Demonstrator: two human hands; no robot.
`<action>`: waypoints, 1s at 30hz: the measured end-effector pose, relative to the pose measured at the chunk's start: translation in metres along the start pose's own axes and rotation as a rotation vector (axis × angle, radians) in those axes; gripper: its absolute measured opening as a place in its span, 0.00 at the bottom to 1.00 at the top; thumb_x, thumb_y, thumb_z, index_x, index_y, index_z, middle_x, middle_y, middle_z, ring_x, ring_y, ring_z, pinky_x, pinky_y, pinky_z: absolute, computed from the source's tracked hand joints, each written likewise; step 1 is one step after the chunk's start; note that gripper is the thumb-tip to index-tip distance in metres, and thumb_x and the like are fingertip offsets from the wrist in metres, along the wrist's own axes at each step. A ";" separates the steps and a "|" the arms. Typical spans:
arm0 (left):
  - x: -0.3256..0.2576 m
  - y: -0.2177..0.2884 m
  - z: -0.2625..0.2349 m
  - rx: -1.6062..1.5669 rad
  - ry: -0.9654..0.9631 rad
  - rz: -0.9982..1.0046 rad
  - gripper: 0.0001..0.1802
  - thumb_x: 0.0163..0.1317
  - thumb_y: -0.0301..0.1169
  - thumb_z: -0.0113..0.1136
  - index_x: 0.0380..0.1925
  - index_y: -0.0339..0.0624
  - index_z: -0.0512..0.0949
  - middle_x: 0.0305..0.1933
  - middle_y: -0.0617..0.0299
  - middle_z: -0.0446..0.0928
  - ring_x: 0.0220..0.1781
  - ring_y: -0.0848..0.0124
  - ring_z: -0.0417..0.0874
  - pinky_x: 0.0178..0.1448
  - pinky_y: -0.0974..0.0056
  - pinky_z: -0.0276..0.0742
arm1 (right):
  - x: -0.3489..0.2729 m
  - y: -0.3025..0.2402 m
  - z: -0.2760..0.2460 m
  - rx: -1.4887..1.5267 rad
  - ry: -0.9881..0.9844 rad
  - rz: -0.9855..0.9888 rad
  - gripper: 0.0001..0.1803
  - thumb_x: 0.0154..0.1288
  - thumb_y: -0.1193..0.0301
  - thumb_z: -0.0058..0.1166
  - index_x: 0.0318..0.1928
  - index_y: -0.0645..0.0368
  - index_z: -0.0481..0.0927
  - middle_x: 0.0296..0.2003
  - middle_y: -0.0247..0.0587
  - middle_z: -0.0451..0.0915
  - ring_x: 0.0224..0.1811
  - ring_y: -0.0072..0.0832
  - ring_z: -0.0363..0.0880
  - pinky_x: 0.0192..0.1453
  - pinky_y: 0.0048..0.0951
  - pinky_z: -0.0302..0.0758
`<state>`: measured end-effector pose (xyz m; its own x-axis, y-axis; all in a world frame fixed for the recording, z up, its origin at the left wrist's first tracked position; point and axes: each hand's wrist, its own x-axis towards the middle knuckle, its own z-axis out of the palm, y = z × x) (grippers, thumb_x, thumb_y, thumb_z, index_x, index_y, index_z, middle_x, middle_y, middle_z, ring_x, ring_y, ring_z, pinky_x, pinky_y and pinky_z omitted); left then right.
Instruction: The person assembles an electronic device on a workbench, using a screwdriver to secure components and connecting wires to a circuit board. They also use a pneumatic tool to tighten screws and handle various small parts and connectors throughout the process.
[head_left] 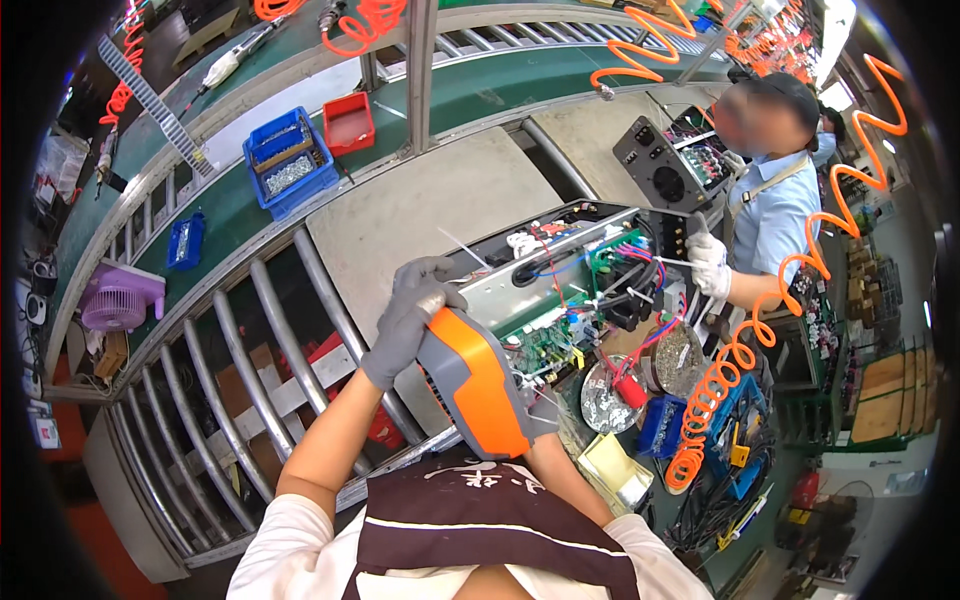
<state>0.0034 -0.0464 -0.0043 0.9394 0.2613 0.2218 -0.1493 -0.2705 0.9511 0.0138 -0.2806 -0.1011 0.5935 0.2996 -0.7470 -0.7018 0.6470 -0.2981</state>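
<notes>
Nearest the camera, the orange and grey power screwdriver (478, 385) sits just on the near side of the open metal chassis (560, 275), its nose aimed toward the board inside. The right hand (540, 410), in a grey glove, is mostly hidden behind the tool's body; it appears to be wrapped around the grip, though its fingers cannot be made out. The left hand (410, 315), also gloved, is closed over the top rear of the screwdriver, steadying it against the chassis's near edge.

The chassis lies on a grey pallet (430, 205) on the conveyor, lid off, with its green circuit board (545, 340), red, blue and black wiring and a white cable tie all exposed (so it looks mid-assembly, with fastening under way and the cover not yet on). Just right of the chassis, round trays of screws (610, 400) stand within reach.

Beyond the chassis's far end, a co-worker's white-gloved hand (708, 262) touches its connector side. Farther left of the chassis, across the rollers, blue parts bins (288, 160) and a red bin (348, 122) sit on the green belt.
</notes>
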 end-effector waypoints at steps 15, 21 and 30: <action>0.046 -0.161 -0.092 -0.627 0.241 -0.216 0.25 0.69 0.52 0.38 0.49 0.45 0.71 0.43 0.57 0.78 0.41 0.62 0.81 0.47 0.57 0.80 | 0.052 0.014 0.082 0.085 -0.222 0.010 0.17 0.75 0.62 0.32 0.53 0.55 0.70 0.46 0.43 0.79 0.46 0.39 0.78 0.52 0.44 0.77; 0.000 -0.128 -0.076 -0.787 0.224 -0.265 0.27 0.69 0.55 0.35 0.52 0.47 0.69 0.47 0.58 0.77 0.44 0.61 0.80 0.50 0.57 0.79 | 0.063 0.015 0.067 0.021 -0.119 -0.008 0.15 0.74 0.63 0.37 0.48 0.56 0.75 0.41 0.45 0.81 0.38 0.36 0.82 0.41 0.43 0.81; -0.106 -0.061 -0.025 -0.592 0.145 -0.202 0.29 0.70 0.52 0.36 0.62 0.43 0.62 0.62 0.57 0.67 0.64 0.62 0.69 0.68 0.55 0.63 | 0.020 -0.036 0.058 0.006 -0.375 -0.016 0.11 0.69 0.68 0.44 0.44 0.59 0.77 0.27 0.42 0.80 0.23 0.30 0.78 0.26 0.33 0.77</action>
<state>-0.0946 -0.0338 -0.0805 0.9217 0.3877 0.0132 -0.1577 0.3435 0.9258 0.0738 -0.2575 -0.0708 0.7079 0.5251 -0.4723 -0.6899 0.6572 -0.3034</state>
